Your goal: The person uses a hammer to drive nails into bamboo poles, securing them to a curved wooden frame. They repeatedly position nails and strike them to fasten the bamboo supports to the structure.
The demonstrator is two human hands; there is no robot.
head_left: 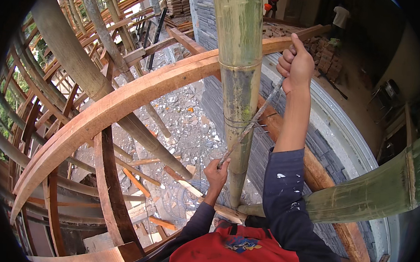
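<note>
A thick green bamboo pole (238, 92) stands upright in front of me, with what looks like thin wire (234, 124) around its middle. Slanting across the pole is a thin, grey, rough-surfaced rod (267, 104), possibly metal. Its upper end is in my right hand (296, 66), raised right of the pole with fingers curled and thumb pointing up. Low on the left of the pole, my left hand (215, 175) closes around the rod's lower end. A few thin metal points (262, 126) stick out beside the pole, close to the rod.
A wooden beam (126, 96) runs past the pole. Bamboo and timber scaffolding (55, 99) fills the left. Another bamboo pole (363, 203) lies to my right beside a stone-clad wall (325, 160). Debris covers the ground (185, 110) far below. Two people (340, 18) stand at the back near stacked bricks (328, 59).
</note>
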